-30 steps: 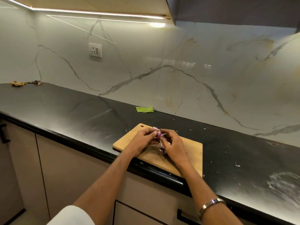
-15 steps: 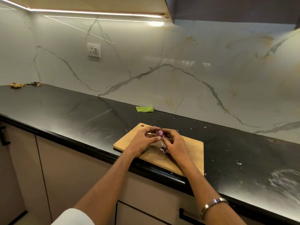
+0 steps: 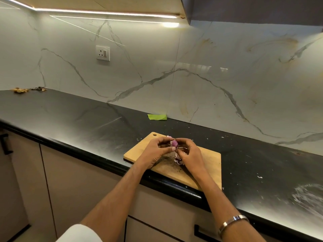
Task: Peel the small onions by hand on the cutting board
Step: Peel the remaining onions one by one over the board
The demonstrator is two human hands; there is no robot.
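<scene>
A small purple onion (image 3: 174,143) is pinched between the fingertips of both hands, just above the wooden cutting board (image 3: 208,163). My left hand (image 3: 154,153) grips it from the left, thumb and fingers curled around it. My right hand (image 3: 190,154) holds it from the right. Loose pale-purple onion skins (image 3: 178,158) lie on the board under my hands, partly hidden by my right hand. Another bit of peel (image 3: 168,136) shows behind my left fingers.
The board sits at the front edge of a black countertop (image 3: 87,119), overhanging it slightly. A green scrap (image 3: 157,117) lies by the marble backsplash. Dried peel scraps (image 3: 21,90) rest in the far left corner. White smears (image 3: 309,198) mark the counter at right.
The view has shifted slightly. Both hands stay on the onion over the board, and the onion has been turned a little between the fingertips so more of its purple side shows.
</scene>
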